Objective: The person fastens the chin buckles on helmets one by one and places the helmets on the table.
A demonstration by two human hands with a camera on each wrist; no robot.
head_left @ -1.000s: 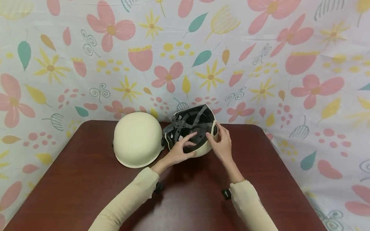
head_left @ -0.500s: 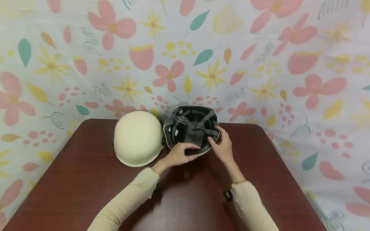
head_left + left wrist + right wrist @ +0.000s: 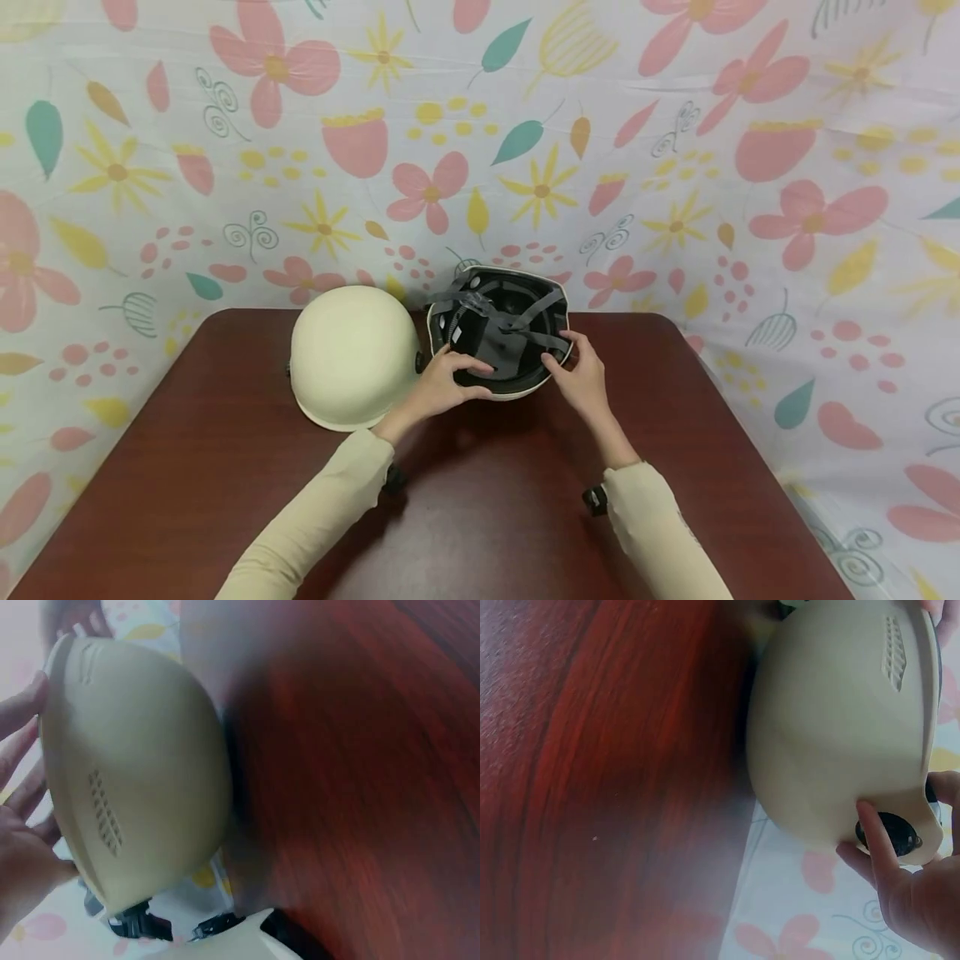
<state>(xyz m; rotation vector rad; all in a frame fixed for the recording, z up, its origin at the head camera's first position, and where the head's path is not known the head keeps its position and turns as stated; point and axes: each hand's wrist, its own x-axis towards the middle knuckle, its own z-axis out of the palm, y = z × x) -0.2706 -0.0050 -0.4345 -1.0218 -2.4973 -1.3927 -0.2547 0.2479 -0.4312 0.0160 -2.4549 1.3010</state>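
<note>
Now | upturned helmet [image 3: 498, 337] tipped flatter, opening up | left hand [image 3: 438, 388], right hand [image 3: 581, 380] fingers still gripping its rim

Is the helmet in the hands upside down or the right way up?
Upside down: the held helmet shows its black padding and grey straps, unlike the dome-up helmet beside it.

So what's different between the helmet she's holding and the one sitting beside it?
The held helmet is turned opening-up, showing its dark lining and grey straps; the other helmet sits dome-up, showing only smooth cream shell. The left hand and right hand grip the held helmet's rim; nothing touches the other one. Both have the same cream shell, look alike in size, and sit on the dark red table.
</note>
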